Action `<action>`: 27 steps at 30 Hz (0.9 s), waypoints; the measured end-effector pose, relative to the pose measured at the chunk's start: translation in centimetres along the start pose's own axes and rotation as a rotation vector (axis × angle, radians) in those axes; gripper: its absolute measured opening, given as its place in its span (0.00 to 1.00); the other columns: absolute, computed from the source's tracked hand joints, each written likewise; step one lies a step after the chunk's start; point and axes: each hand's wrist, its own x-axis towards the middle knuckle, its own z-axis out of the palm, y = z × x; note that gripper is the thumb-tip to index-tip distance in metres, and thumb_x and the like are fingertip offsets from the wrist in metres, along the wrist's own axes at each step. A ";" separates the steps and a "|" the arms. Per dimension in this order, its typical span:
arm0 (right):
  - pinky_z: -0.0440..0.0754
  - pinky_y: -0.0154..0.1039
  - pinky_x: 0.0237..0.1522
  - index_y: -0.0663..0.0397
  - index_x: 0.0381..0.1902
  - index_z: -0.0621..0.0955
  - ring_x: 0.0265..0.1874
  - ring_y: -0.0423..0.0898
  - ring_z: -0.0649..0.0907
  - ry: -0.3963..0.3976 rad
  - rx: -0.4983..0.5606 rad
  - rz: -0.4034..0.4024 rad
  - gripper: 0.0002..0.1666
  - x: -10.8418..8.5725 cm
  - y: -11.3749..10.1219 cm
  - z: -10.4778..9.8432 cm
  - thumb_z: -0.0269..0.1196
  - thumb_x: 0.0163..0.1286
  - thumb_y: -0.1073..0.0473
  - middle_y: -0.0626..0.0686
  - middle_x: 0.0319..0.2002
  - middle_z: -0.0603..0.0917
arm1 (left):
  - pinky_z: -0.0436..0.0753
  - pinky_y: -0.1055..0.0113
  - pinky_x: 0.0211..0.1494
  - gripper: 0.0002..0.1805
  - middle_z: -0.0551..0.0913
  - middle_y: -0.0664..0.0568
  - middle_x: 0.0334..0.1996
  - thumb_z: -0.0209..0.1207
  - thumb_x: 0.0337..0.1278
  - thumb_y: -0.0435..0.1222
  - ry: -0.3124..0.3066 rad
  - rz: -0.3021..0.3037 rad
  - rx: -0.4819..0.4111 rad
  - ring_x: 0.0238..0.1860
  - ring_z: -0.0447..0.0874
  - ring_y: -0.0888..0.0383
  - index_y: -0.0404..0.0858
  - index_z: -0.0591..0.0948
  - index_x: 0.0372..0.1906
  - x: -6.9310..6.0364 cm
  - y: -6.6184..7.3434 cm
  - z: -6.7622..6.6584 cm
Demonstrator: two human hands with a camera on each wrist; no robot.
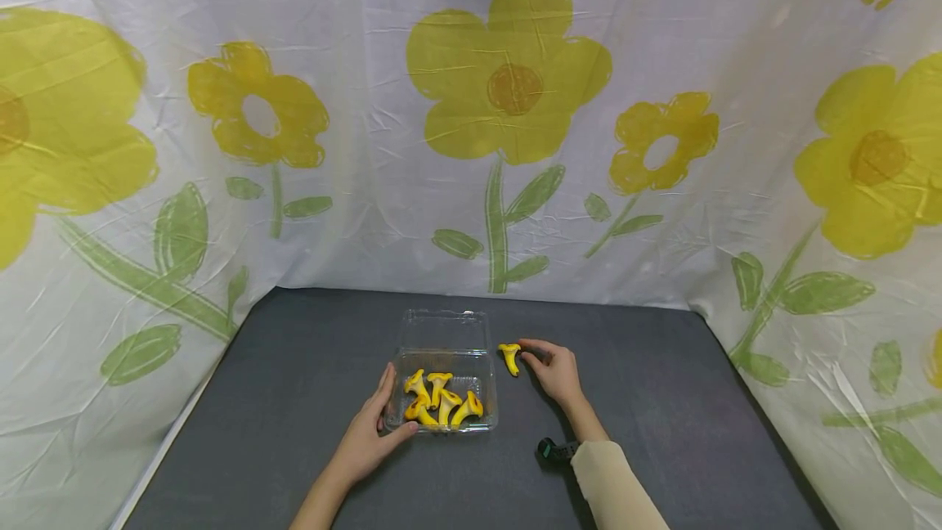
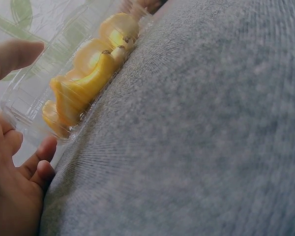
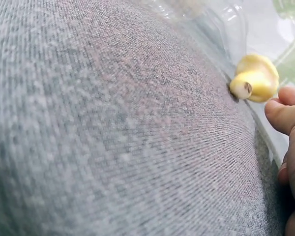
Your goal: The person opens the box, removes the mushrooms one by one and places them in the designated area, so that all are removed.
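Observation:
A clear plastic clamshell box (image 1: 495, 399) lies with its lid (image 1: 445, 330) folded back, and several yellow chanterelle mushrooms (image 1: 445, 407) are inside it. At the box's near left corner is my left hand (image 1: 365, 429), its fingers along the left side and its thumb at the front edge. The left wrist view shows the mushrooms (image 2: 83, 91) through the clear wall. To the right of the box a single chanterelle mushroom (image 1: 510, 357) rests on the cloth. My right hand (image 1: 555, 372) is beside it, thumb and forefinger spread at its cap; whether they touch is hard to tell.
A dark grey cloth (image 1: 662, 407) covers the table. A black band with a small device (image 1: 555, 450) is at the right wrist. White curtains (image 1: 353, 211) printed with yellow flowers hang behind and at both sides.

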 end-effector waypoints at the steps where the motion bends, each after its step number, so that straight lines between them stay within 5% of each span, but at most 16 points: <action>1: 0.59 0.31 0.15 0.53 0.51 0.92 0.07 0.26 0.56 0.001 -0.002 -0.001 0.14 0.0 0.0 0.0 0.73 0.69 0.65 0.57 0.48 0.92 | 0.66 0.68 0.38 0.58 0.76 0.48 0.54 0.74 0.63 0.47 -0.001 -0.001 0.001 0.31 0.61 0.61 0.44 0.50 0.88 0.0 0.0 0.0; 7: 0.59 0.32 0.15 0.52 0.51 0.92 0.07 0.26 0.56 0.007 -0.019 0.005 0.14 -0.1 -0.2 0.0 0.74 0.69 0.66 0.56 0.47 0.92 | 0.66 0.68 0.38 0.59 0.70 0.52 0.39 0.74 0.63 0.47 -0.010 -0.008 0.002 0.32 0.61 0.61 0.44 0.49 0.88 0.0 0.0 -0.1; 11: 0.59 0.31 0.14 0.53 0.51 0.92 0.07 0.26 0.56 0.012 -0.002 -0.001 0.14 -0.1 -0.2 -0.1 0.74 0.68 0.66 0.57 0.47 0.92 | 0.66 0.68 0.37 0.58 0.76 0.47 0.61 0.74 0.63 0.48 -0.013 -0.003 -0.002 0.32 0.61 0.61 0.44 0.49 0.88 0.0 0.0 -0.1; 14: 0.59 0.30 0.13 0.55 0.52 0.92 0.06 0.24 0.56 0.021 0.039 0.002 0.14 -0.2 -0.2 -0.2 0.74 0.69 0.65 0.58 0.47 0.92 | 0.66 0.68 0.37 0.59 0.75 0.46 0.63 0.73 0.63 0.49 -0.017 -0.008 -0.006 0.32 0.61 0.61 0.44 0.49 0.88 0.1 0.0 -0.1; 18: 0.60 0.29 0.14 0.58 0.53 0.91 0.06 0.26 0.56 0.045 0.149 0.063 0.15 -0.4 -0.4 -0.5 0.74 0.69 0.63 0.60 0.48 0.92 | 0.66 0.68 0.38 0.59 0.74 0.50 0.49 0.74 0.63 0.49 -0.017 -0.010 -0.012 0.32 0.61 0.60 0.44 0.49 0.88 0.1 -0.1 -0.1; 27: 0.62 0.30 0.18 0.57 0.55 0.91 0.07 0.32 0.60 0.141 0.290 0.234 0.19 -1.4 -2.1 -0.7 0.76 0.68 0.59 0.59 0.52 0.91 | 0.66 0.68 0.37 0.58 0.75 0.47 0.63 0.74 0.63 0.48 -0.010 0.002 -0.011 0.31 0.61 0.61 0.44 0.50 0.88 0.1 -0.3 0.0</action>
